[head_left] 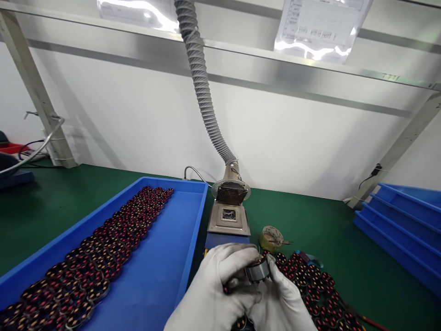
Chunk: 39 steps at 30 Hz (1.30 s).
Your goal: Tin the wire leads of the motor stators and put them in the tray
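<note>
Both my hands wear white gloves and meet in front of the metal heating unit. A motor stator (257,271), a short ring with a grey metal outer band and dark teeth, is held tilted between them. My left hand (225,282) curls its fingers over its left side; another dark round piece (228,288) shows partly beneath those fingers. My right hand (280,294) pinches the ring from the right, its other fingers mostly hidden below. Just beyond is a solder pot (228,220) with a square well of shiny metal.
Left of me lies a long blue tray (165,276) with rows of stators (103,248). More stators (317,289) are piled at right, behind them a small cup (271,239) with a stick. Stacked blue trays (403,230) stand far right. A grey hose (203,87) hangs over the pot.
</note>
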Each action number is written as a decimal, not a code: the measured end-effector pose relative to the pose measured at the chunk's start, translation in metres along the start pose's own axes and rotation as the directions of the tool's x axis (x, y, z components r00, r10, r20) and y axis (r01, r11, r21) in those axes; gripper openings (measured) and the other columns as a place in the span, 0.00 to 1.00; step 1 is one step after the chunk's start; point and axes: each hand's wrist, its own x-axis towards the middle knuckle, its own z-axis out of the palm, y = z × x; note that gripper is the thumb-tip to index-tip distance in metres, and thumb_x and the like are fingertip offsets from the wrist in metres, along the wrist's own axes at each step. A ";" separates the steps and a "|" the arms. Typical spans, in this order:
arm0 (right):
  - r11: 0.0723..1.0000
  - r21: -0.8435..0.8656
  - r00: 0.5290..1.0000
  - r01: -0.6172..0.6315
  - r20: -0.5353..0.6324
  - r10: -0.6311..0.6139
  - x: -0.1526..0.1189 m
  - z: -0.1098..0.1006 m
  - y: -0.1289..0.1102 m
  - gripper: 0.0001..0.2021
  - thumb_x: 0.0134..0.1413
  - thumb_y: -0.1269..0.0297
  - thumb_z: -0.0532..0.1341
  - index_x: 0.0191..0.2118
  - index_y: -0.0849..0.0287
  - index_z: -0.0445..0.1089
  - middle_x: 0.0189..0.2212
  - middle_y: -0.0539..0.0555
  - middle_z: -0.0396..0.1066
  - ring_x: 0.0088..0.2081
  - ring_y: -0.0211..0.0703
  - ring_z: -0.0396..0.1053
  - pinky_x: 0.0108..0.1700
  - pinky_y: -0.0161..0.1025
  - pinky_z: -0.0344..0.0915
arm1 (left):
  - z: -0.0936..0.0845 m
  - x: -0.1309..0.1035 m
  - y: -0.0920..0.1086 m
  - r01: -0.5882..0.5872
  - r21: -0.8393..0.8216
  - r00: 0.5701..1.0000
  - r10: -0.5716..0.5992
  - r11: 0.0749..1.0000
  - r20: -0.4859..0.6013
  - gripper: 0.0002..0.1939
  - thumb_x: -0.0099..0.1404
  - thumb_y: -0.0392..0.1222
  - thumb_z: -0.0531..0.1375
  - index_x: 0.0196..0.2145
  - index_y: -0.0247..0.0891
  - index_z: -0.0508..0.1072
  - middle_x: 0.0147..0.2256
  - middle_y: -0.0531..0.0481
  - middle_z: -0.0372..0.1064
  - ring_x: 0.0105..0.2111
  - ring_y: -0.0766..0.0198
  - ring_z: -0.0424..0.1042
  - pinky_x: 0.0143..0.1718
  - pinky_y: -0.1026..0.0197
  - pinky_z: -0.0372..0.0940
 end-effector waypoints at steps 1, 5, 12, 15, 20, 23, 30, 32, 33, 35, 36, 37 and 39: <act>1.000 -0.002 1.000 -0.002 -0.002 0.002 0.000 0.000 0.000 0.16 0.44 0.52 0.64 0.37 0.56 0.72 0.41 0.56 0.72 0.39 0.48 0.70 0.36 0.42 0.68 | 0.003 0.001 0.000 -0.061 -0.036 0.998 0.061 0.997 -0.001 0.28 0.48 0.30 0.67 0.46 0.52 0.69 0.43 0.53 0.71 0.43 0.60 0.69 0.46 0.58 0.64; 0.999 0.023 0.997 -0.040 0.073 0.038 0.002 0.001 0.001 0.12 0.45 0.59 0.65 0.37 0.58 0.72 0.31 0.54 0.74 0.30 0.42 0.71 0.33 0.40 0.67 | 0.008 0.004 -0.001 -0.040 -0.317 0.993 0.003 0.948 -0.118 0.06 0.53 0.38 0.65 0.31 0.45 0.77 0.31 0.51 0.75 0.34 0.61 0.72 0.38 0.64 0.67; 0.993 0.065 0.991 -0.099 0.102 0.092 0.000 0.003 -0.002 0.13 0.42 0.59 0.68 0.36 0.57 0.74 0.31 0.55 0.76 0.31 0.41 0.73 0.33 0.33 0.68 | -0.009 0.001 0.001 0.216 -0.568 0.878 -0.413 0.794 -0.243 0.05 0.49 0.37 0.67 0.27 0.43 0.77 0.31 0.52 0.75 0.33 0.61 0.73 0.35 0.67 0.67; 0.998 0.051 0.999 -0.035 0.042 0.033 -0.002 0.005 -0.004 0.14 0.43 0.61 0.68 0.38 0.58 0.74 0.32 0.54 0.76 0.30 0.39 0.73 0.32 0.32 0.69 | -0.011 0.004 0.010 0.379 -0.395 0.914 -0.405 0.837 0.021 0.11 0.47 0.29 0.63 0.28 0.42 0.77 0.34 0.51 0.74 0.36 0.60 0.72 0.36 0.67 0.66; 0.976 -0.146 0.986 0.164 0.030 -0.162 0.008 -0.005 -0.002 0.18 0.33 0.58 0.71 0.36 0.55 0.74 0.31 0.52 0.76 0.29 0.39 0.74 0.31 0.30 0.70 | 0.005 0.003 0.019 0.260 -0.517 0.919 -0.374 0.816 -0.128 0.09 0.49 0.28 0.61 0.22 0.41 0.76 0.28 0.53 0.73 0.31 0.63 0.71 0.34 0.68 0.65; 0.794 -0.431 0.884 0.428 0.018 -0.467 0.013 -0.015 0.009 0.16 0.37 0.61 0.70 0.38 0.52 0.72 0.32 0.53 0.76 0.32 0.40 0.74 0.35 0.31 0.70 | 0.005 0.000 0.019 0.109 -0.603 0.879 -0.360 0.790 -0.313 0.04 0.49 0.34 0.64 0.21 0.43 0.76 0.27 0.54 0.73 0.34 0.62 0.71 0.37 0.67 0.65; -0.230 -0.826 0.301 0.515 0.425 -0.854 0.008 -0.014 0.039 0.16 0.48 0.75 0.61 0.42 0.49 0.70 0.44 0.52 0.68 0.45 0.46 0.69 0.44 0.41 0.70 | 0.013 0.001 0.021 0.396 -0.784 0.827 -0.557 0.477 0.078 0.15 0.51 0.45 0.67 0.37 0.40 0.76 0.36 0.48 0.75 0.39 0.58 0.72 0.41 0.65 0.66; -0.327 -0.819 0.297 0.472 0.497 -0.815 0.007 -0.014 0.041 0.18 0.47 0.77 0.61 0.42 0.49 0.69 0.43 0.52 0.69 0.43 0.48 0.70 0.41 0.42 0.72 | 0.025 0.001 0.020 0.304 -0.872 0.815 -0.579 0.383 0.029 0.11 0.51 0.46 0.67 0.32 0.40 0.77 0.32 0.49 0.75 0.35 0.62 0.73 0.38 0.68 0.66; -0.346 -0.814 0.276 0.466 0.506 -0.818 0.007 -0.014 0.040 0.19 0.46 0.79 0.61 0.43 0.49 0.69 0.43 0.52 0.69 0.42 0.48 0.71 0.39 0.43 0.73 | 0.029 0.001 0.019 0.246 -0.904 0.804 -0.594 0.349 -0.010 0.09 0.50 0.46 0.68 0.29 0.40 0.77 0.30 0.50 0.75 0.33 0.63 0.73 0.37 0.70 0.66; -0.355 -0.803 0.206 0.479 0.496 -0.844 0.009 -0.014 0.039 0.22 0.43 0.81 0.62 0.44 0.51 0.68 0.44 0.53 0.67 0.42 0.48 0.70 0.38 0.43 0.74 | 0.031 0.000 0.015 0.117 -0.942 0.771 -0.627 0.315 -0.114 0.08 0.49 0.45 0.69 0.26 0.41 0.77 0.29 0.51 0.75 0.32 0.65 0.73 0.37 0.70 0.66; -0.350 -0.798 0.171 0.491 0.482 -0.860 0.010 -0.015 0.037 0.23 0.42 0.82 0.63 0.44 0.52 0.68 0.45 0.54 0.66 0.42 0.48 0.70 0.37 0.43 0.74 | 0.029 0.000 0.012 0.059 -0.943 0.750 -0.638 0.328 -0.175 0.09 0.48 0.46 0.69 0.26 0.41 0.77 0.29 0.51 0.76 0.32 0.64 0.73 0.39 0.69 0.66; -0.341 -0.793 0.145 0.506 0.467 -0.872 0.011 -0.015 0.036 0.24 0.40 0.83 0.63 0.44 0.54 0.67 0.46 0.54 0.65 0.42 0.48 0.70 0.37 0.43 0.74 | 0.026 0.001 0.011 0.028 -0.928 0.729 -0.644 0.370 -0.235 0.09 0.47 0.46 0.69 0.27 0.42 0.77 0.30 0.51 0.76 0.33 0.64 0.73 0.40 0.68 0.66; -0.335 -0.778 0.121 0.532 0.461 -0.879 0.012 -0.017 0.034 0.25 0.38 0.85 0.64 0.44 0.56 0.67 0.47 0.56 0.65 0.42 0.48 0.70 0.37 0.44 0.74 | 0.018 0.002 0.011 0.114 -0.872 0.732 -0.634 0.476 -0.250 0.13 0.47 0.45 0.70 0.32 0.42 0.77 0.35 0.49 0.75 0.38 0.62 0.72 0.42 0.68 0.65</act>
